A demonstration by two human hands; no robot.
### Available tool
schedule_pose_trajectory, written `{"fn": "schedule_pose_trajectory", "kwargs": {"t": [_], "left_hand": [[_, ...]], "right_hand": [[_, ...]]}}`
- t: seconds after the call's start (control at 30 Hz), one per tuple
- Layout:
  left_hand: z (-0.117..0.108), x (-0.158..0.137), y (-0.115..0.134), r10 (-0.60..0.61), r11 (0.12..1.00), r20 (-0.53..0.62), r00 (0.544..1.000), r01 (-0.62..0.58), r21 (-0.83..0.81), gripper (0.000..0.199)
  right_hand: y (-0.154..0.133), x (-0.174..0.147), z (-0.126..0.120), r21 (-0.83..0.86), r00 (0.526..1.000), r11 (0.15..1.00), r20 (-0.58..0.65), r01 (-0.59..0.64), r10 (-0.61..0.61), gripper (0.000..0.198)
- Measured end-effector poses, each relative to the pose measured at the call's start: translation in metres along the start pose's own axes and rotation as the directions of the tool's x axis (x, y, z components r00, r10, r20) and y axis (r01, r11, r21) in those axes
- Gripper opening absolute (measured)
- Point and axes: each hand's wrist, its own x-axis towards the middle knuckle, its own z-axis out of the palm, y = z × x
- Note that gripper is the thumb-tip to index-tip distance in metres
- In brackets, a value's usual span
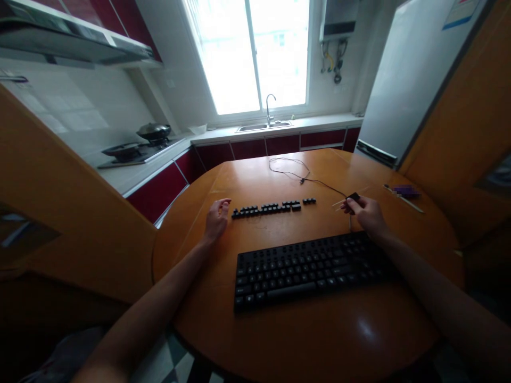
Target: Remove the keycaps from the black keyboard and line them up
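Observation:
A black keyboard (303,271) lies on the wooden table in front of me, with small bare switches along its back rows. Behind it stands a line of loose black keycaps (266,209). My left hand (216,217) rests on the table beside the left end of that line, fingers loosely curled, and nothing shows in it. Above the keyboard's back right corner, my right hand (365,213) pinches a small black keycap puller (353,197) whose thin wire prongs point left. The keyboard's right end is partly hidden by my right forearm.
The keyboard's cable (287,173) loops across the far part of the table (239,175). A brush (405,199) with a pale handle and a blurred purple part lies at the right. Beyond are a sink (263,126), a stove (139,154) and a fridge (415,80).

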Motion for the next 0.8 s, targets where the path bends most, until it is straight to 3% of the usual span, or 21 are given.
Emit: {"fn": "schedule_pose_trajectory", "kwargs": {"t": [0.27,0.37,0.43,0.53,0.67,0.73,0.8], "left_hand": [[-0.002,-0.002,0.016,0.06,0.997,0.047,0.997,-0.063,0.05,0.038],[-0.002,-0.007,0.03,0.143,0.989,0.172,0.975,-0.149,0.023,0.039],[-0.001,-0.018,0.048,0.199,0.979,0.3,0.933,-0.202,-0.02,0.042],[-0.001,-0.045,0.087,0.286,0.951,0.525,0.801,-0.306,-0.05,0.051],[-0.001,-0.086,0.138,0.341,0.852,0.785,0.518,-0.524,-0.024,0.087],[0.002,-0.1,0.154,0.311,0.814,0.849,0.427,-0.581,-0.006,0.099],[0.006,-0.107,0.163,0.276,0.793,0.888,0.367,-0.609,0.006,0.108]], "right_hand": [[-0.01,0.006,-0.009,0.051,0.997,0.999,-0.078,0.016,-0.012,0.034],[-0.011,0.009,-0.013,0.057,0.995,0.998,-0.1,0.013,-0.007,0.033],[-0.011,0.01,-0.016,0.059,0.994,0.998,-0.11,0.009,-0.002,0.034],[-0.011,0.012,-0.017,0.069,0.993,0.998,-0.118,0.0,0.008,0.035],[-0.012,0.011,-0.016,0.086,0.993,0.996,-0.114,-0.001,0.011,0.036],[-0.013,0.01,-0.015,0.087,0.994,0.996,-0.106,-0.001,0.01,0.036],[-0.014,0.009,-0.016,0.083,0.996,0.997,-0.093,0.0,0.008,0.035]]}}
